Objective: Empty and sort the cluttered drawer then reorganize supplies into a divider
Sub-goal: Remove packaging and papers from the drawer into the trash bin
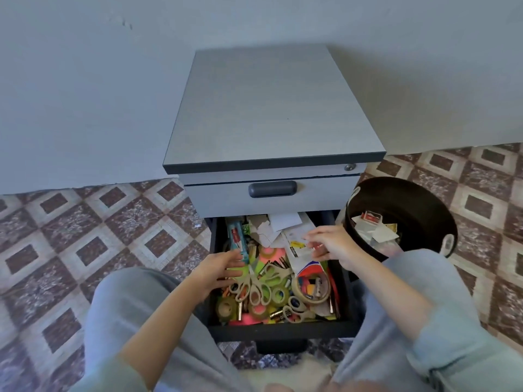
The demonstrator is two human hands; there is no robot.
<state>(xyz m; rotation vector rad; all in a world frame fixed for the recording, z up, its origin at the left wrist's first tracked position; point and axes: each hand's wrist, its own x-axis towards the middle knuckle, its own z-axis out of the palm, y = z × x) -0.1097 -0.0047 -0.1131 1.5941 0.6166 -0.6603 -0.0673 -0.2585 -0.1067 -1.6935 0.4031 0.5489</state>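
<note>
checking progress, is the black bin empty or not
Not empty: paper scraps and a small red-and-white box lie inside the black bin.

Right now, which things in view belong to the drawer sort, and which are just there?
Job: open drawer, scissors, tape roll, batteries, papers, left hand, right hand; probably the bin holding scraps.
Not the job: closed upper drawer, cabinet top, lock, tiled floor.

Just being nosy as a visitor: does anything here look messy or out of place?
Yes. The open drawer is a jumble: scissors, tape rolls, batteries and papers heaped together. At the back, crumpled papers stick up under the closed upper drawer.
</note>
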